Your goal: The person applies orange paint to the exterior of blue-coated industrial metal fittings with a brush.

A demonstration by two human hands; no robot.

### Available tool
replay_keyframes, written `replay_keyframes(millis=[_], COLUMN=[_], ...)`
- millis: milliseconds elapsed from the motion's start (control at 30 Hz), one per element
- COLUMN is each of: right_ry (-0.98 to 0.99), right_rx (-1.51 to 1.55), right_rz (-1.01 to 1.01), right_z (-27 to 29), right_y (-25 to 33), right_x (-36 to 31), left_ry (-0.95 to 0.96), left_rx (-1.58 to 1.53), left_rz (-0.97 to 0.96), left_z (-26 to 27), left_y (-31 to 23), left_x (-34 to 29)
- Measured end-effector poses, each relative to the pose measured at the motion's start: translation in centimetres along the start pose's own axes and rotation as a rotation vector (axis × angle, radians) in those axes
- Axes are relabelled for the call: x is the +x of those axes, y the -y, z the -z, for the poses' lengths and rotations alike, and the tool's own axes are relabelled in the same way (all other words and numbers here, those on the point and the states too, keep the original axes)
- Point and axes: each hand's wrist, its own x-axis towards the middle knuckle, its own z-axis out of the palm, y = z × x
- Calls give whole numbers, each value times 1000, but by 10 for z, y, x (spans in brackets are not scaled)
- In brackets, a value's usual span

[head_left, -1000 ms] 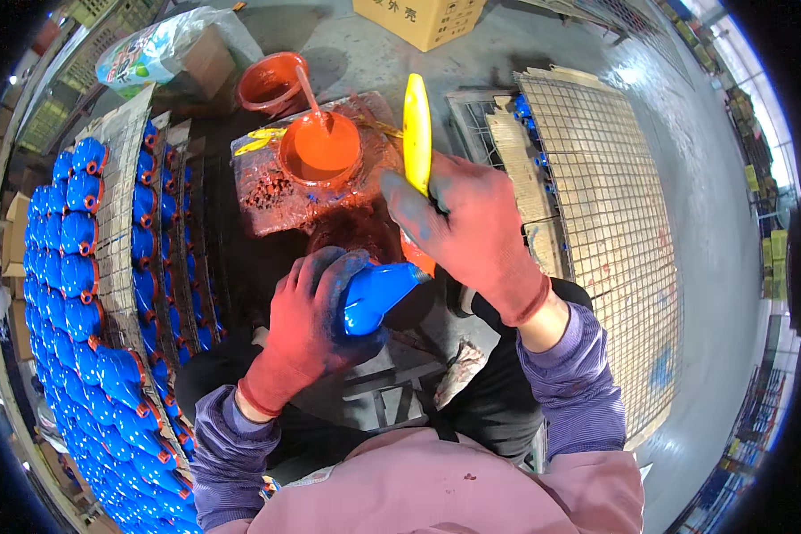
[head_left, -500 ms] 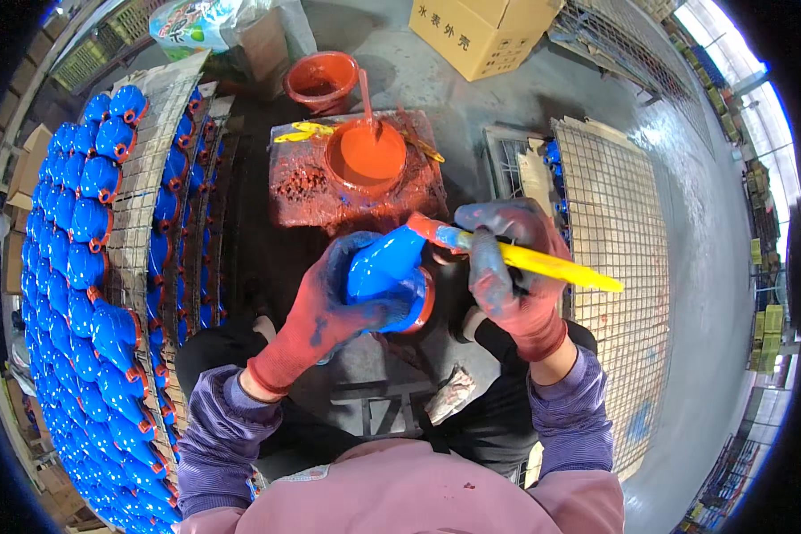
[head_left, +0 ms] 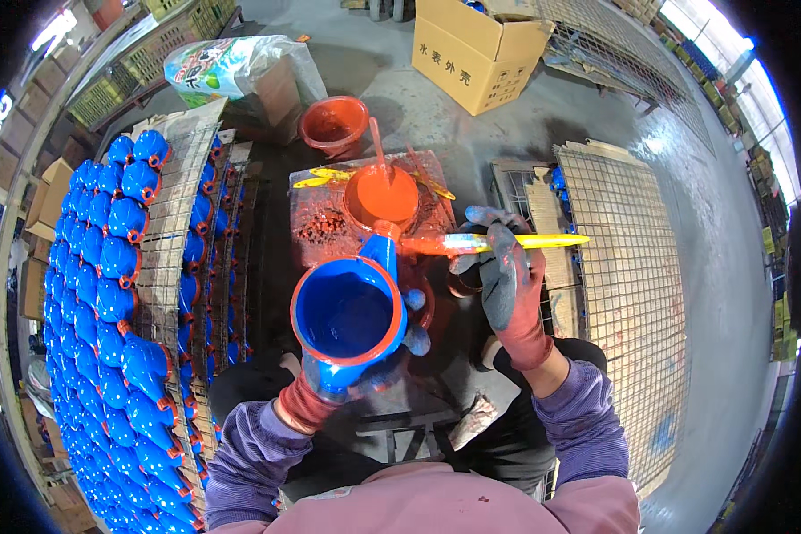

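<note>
My left hand [head_left: 378,377], in a red glove with dark palm and fingers, grips a glossy blue cup-shaped housing [head_left: 304,307] from below. Its round mouth tilts up toward me, showing a blue inside and a red-orange rim. One short spout points away from me with a red end; another shows at the lower left. My right hand [head_left: 513,289], gloved the same way, pinches a yellow-handled paintbrush [head_left: 552,240] held level. Red paint coats the bristles, which meet or nearly meet the far spout; exact contact is hard to tell.
Beyond the housing, a red paint pot [head_left: 408,206] sits on a paint-smeared board [head_left: 316,233], with yellow brushes [head_left: 325,178] beside it. A red bucket [head_left: 334,125] stands behind. Blue housings [head_left: 120,258] fill racks at left. A wire-mesh rack [head_left: 627,294] lies right; a carton [head_left: 472,58] stands far back.
My left hand has turned the housing so its open mouth faces up toward me and a spout points away. The brush has swung level. The view has shifted slightly.
</note>
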Motion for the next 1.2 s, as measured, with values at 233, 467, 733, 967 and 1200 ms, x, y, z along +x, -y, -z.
replay_keyframes(millis=[233, 467, 733, 967, 1200], right_ry=[-158, -131, -169, 157, 240], right_rx=[126, 355, -187, -943, -1118], right_rz=[-59, -102, -290, -172, 49], right_z=[18, 23, -2, 17, 9], right_y=[6, 4, 26, 17, 12], right_x=[16, 17, 14, 24, 14], left_ry=[44, 116, -289, -349, -164], left_rx=[485, 406, 1316, 1684, 2452], left_rz=[-181, -363, -390, -444, -538], left_z=[-50, -58, 8, -19, -8], left_y=[-19, -33, -17, 23, 25], left_x=[7, 7, 0, 19, 27])
